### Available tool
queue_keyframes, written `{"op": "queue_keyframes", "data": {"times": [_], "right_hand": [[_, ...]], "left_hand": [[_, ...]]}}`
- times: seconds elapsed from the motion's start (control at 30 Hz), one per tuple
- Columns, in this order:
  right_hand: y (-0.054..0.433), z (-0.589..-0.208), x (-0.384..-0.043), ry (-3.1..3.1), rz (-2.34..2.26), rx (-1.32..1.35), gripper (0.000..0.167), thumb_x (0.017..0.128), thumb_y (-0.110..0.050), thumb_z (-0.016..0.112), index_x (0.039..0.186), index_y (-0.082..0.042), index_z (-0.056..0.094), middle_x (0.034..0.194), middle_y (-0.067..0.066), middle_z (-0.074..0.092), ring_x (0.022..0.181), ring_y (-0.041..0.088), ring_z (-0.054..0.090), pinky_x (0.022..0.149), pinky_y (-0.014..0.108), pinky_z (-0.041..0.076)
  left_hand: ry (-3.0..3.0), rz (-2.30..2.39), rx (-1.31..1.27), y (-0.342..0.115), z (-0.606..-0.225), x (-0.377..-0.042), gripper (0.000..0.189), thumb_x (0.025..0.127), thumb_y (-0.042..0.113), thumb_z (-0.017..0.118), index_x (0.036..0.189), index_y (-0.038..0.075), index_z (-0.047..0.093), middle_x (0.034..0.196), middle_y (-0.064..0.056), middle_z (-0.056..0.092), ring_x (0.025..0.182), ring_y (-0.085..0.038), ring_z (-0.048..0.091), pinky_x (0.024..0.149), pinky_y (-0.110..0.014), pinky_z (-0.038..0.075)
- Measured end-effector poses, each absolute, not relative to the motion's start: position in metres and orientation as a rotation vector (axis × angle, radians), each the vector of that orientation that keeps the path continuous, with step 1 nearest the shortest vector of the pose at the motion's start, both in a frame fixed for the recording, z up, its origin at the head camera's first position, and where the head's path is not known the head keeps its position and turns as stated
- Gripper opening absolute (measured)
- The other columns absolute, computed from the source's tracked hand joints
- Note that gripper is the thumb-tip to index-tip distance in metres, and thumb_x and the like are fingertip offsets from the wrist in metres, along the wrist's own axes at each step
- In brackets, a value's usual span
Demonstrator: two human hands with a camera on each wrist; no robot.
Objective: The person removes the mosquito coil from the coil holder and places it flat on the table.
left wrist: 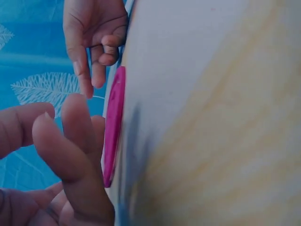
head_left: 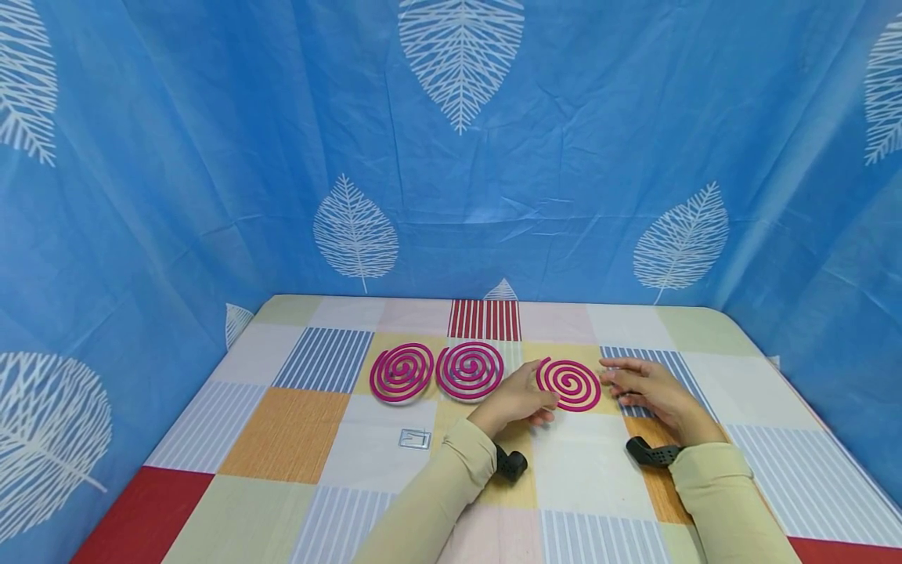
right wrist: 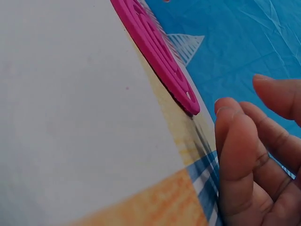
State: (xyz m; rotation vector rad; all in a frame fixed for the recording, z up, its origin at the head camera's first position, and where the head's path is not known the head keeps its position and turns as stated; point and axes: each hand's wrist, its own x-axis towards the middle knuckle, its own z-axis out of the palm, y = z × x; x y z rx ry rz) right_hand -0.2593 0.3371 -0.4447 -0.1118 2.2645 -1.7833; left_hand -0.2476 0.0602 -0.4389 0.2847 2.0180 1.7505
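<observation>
A magenta mosquito coil lies between the two hands in the head view. My left hand is at its left edge, its fingers loosely bent and holding nothing. On the other side my right hand hovers beside the coil, fingers relaxed and apart from it. The left wrist view shows the coil edge-on beyond the left fingers. From the right wrist, the coil's near end stands a short gap from the right fingertips.
Two more magenta coils, a left one and a middle one, sit side by side to the left. A small flat metal piece lies in front of them. Blue leaf-print curtains enclose the patchwork-covered table.
</observation>
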Motion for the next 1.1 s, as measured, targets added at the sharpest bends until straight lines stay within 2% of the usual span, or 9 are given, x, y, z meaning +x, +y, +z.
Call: {"op": "queue_keyframes", "data": {"times": [0.27, 0.47, 0.63, 0.73, 0.83, 0.9, 1.0, 1.1], "right_hand": [[0.332, -0.438, -0.26, 2.327, -1.769, -0.12, 0.06, 0.111, -0.021, 0.063, 0.156, 0.014, 0.042, 0.115, -0.005, 0.073, 0.095, 0.012, 0.069, 0.084, 0.028, 0.062], [0.326, -0.426, -0.259, 2.378, -1.807, -0.217, 0.053, 0.11, -0.017, 0.065, 0.153, 0.011, 0.049, 0.118, 0.003, 0.073, 0.1, 0.013, 0.074, 0.086, 0.028, 0.062], [0.322, -0.418, -0.256, 2.391, -1.9, -0.334, 0.033, 0.107, -0.005, 0.068, 0.14, -0.008, 0.068, 0.11, -0.006, 0.074, 0.1, 0.012, 0.076, 0.086, 0.024, 0.062], [0.319, -0.414, -0.253, 2.425, -1.915, -0.425, 0.034, 0.106, -0.001, 0.068, 0.133, -0.021, 0.071, 0.109, -0.011, 0.074, 0.101, 0.008, 0.075, 0.087, 0.021, 0.06], [0.316, -0.411, -0.251, 2.463, -1.917, -0.512, 0.038, 0.105, 0.002, 0.067, 0.131, -0.026, 0.072, 0.11, -0.015, 0.074, 0.102, 0.004, 0.073, 0.09, 0.017, 0.057], [0.314, -0.409, -0.249, 2.492, -1.908, -0.561, 0.04, 0.104, 0.002, 0.068, 0.13, -0.028, 0.073, 0.111, -0.016, 0.075, 0.103, 0.002, 0.072, 0.091, 0.015, 0.055], [0.309, -0.405, -0.248, 2.543, -1.878, -0.621, 0.038, 0.103, 0.001, 0.07, 0.133, -0.023, 0.073, 0.113, -0.018, 0.075, 0.105, 0.002, 0.071, 0.091, 0.015, 0.055], [0.305, -0.401, -0.247, 2.595, -1.834, -0.656, 0.037, 0.103, -0.001, 0.072, 0.137, -0.013, 0.071, 0.115, -0.021, 0.074, 0.108, 0.001, 0.07, 0.091, 0.016, 0.055]], "left_hand": [[2.101, 1.673, 0.335, 0.056, -0.425, -0.249, 0.068, 0.103, 0.01, 0.071, 0.165, 0.005, 0.042, 0.077, -0.003, 0.07, 0.065, -0.01, 0.064, 0.059, -0.021, 0.052], [2.129, 1.67, 0.41, 0.047, -0.415, -0.249, 0.064, 0.104, 0.016, 0.072, 0.161, 0.002, 0.047, 0.096, -0.014, 0.076, 0.082, -0.018, 0.072, 0.077, -0.03, 0.061], [2.155, 1.669, 0.49, 0.039, -0.406, -0.25, 0.064, 0.103, 0.017, 0.071, 0.161, 0.003, 0.048, 0.114, -0.021, 0.076, 0.091, -0.019, 0.072, 0.087, -0.038, 0.061], [2.197, 1.645, 0.517, 0.033, -0.399, -0.249, 0.062, 0.103, 0.018, 0.071, 0.161, 0.006, 0.05, 0.114, -0.016, 0.077, 0.098, -0.022, 0.073, 0.09, -0.038, 0.057], [2.232, 1.624, 0.533, 0.029, -0.393, -0.249, 0.06, 0.104, 0.021, 0.07, 0.16, 0.009, 0.052, 0.115, -0.011, 0.077, 0.107, -0.024, 0.073, 0.095, -0.04, 0.054], [2.243, 1.623, 0.554, 0.027, -0.39, -0.249, 0.059, 0.105, 0.022, 0.07, 0.16, 0.009, 0.052, 0.117, -0.011, 0.077, 0.113, -0.025, 0.073, 0.099, -0.042, 0.054], [2.252, 1.639, 0.591, 0.026, -0.387, -0.249, 0.058, 0.105, 0.022, 0.069, 0.159, 0.008, 0.053, 0.121, -0.012, 0.077, 0.117, -0.025, 0.072, 0.101, -0.042, 0.054], [2.249, 1.664, 0.63, 0.024, -0.384, -0.248, 0.057, 0.106, 0.02, 0.069, 0.159, 0.007, 0.053, 0.124, -0.012, 0.077, 0.118, -0.025, 0.072, 0.101, -0.04, 0.055]]}}
